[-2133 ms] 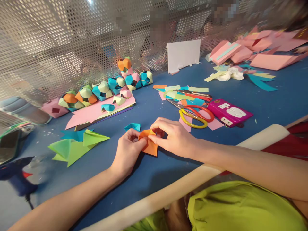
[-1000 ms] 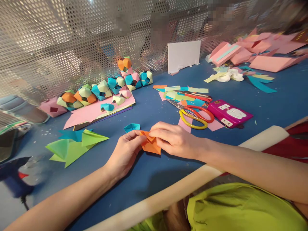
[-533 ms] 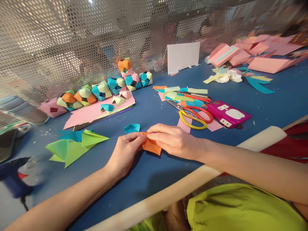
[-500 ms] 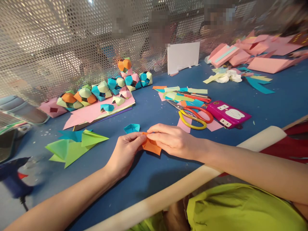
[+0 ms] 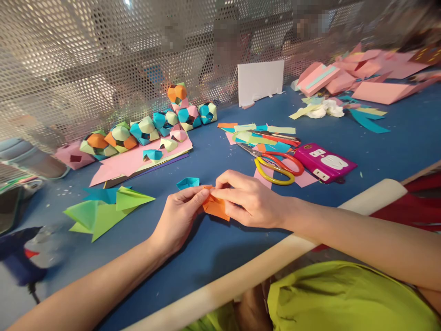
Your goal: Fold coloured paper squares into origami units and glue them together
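A small folded piece of orange paper (image 5: pixel 217 208) is held between both hands just above the blue table. My left hand (image 5: pixel 182 215) pinches its left side between thumb and forefinger. At its top right edge, the fingers of my right hand (image 5: pixel 248 200) are bent and closed on the paper, hiding part of it. Just beyond the fingers lies a folded blue paper piece (image 5: pixel 188 183). To the left of my left hand rest folded green papers (image 5: pixel 106 215) with a blue one (image 5: pixel 100 195) behind them.
Scissors with yellow and red handles (image 5: pixel 275 171) lie by paper strips and a magenta box (image 5: pixel 325 162). Folded paper balls (image 5: pixel 143 130) line the mesh barrier (image 5: pixel 113 59). A glue gun (image 5: pixel 21 255) sits at left. A pale pole (image 5: pixel 241 276) runs along the near edge.
The right hand's fingers have bent more and shifted slightly along the orange paper's top edge. The left hand keeps its pinch. The whole view has shifted very slightly.
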`<act>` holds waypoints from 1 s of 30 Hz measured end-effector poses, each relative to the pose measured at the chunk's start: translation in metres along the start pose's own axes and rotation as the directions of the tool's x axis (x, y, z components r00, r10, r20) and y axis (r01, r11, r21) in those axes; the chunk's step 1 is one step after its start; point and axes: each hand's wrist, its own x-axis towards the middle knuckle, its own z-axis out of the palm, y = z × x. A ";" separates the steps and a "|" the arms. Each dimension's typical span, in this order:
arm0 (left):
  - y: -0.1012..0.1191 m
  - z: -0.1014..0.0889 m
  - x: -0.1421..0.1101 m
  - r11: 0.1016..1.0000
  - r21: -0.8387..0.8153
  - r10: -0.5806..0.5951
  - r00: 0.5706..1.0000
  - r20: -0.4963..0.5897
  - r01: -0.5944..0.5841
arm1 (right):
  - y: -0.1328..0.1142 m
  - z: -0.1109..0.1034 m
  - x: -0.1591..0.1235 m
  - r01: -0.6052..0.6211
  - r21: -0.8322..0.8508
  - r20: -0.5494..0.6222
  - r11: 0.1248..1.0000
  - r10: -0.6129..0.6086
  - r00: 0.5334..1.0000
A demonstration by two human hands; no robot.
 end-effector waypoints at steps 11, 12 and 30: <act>-0.007 -0.009 -0.002 0.899 0.405 0.229 0.968 -0.106 -0.168 | -0.009 -0.008 0.011 -0.429 0.324 0.049 0.843 0.438 0.898; -0.006 -0.009 -0.003 0.880 0.441 0.248 0.962 -0.109 -0.177 | -0.010 -0.009 0.013 -0.525 0.325 0.103 0.787 0.522 0.847; -0.007 -0.010 -0.002 0.857 0.467 0.267 0.963 -0.042 -0.218 | -0.012 -0.007 0.020 -0.759 0.363 0.312 0.540 0.698 0.645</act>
